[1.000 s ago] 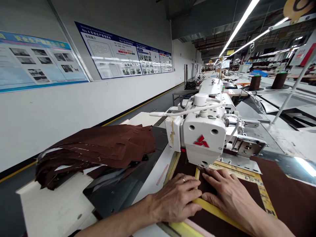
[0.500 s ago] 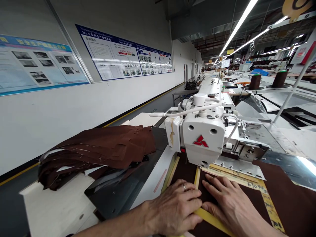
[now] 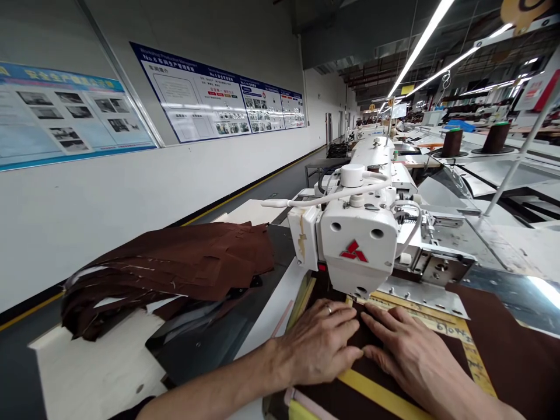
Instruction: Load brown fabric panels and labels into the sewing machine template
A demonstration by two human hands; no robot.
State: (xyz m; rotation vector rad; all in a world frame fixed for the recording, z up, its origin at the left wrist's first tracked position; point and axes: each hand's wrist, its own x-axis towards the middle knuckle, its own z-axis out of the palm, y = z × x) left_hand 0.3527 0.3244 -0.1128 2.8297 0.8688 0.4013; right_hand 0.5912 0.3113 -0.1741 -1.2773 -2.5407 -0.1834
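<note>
My left hand [image 3: 324, 338], with a ring on one finger, lies flat with fingers stretched over dark brown fabric [image 3: 370, 385] under the sewing machine head. Beside it my right hand [image 3: 406, 344] also presses down with its fingers extended; the two thumbs nearly touch. Around the fabric runs a yellow template frame [image 3: 479, 364] with handwritten marks on its right side. One yellow strip [image 3: 380, 396] passes just below the thumbs. Right ahead of my fingertips stands the white sewing machine [image 3: 361, 245] with a red emblem. Its needle area is hidden.
A thick pile of brown fabric pieces [image 3: 184, 262] lies to the left on a dark board [image 3: 231, 326]. Two brown thread cones [image 3: 452, 143] stand at the back right. A metal bracket plate [image 3: 431, 300] sits beside the machine head. Posters [image 3: 205, 105] hang on the wall.
My left hand has shifted up and slid off the yellow strip, which now shows more. My right hand has edged forward toward the machine. Both stay on the fabric.
</note>
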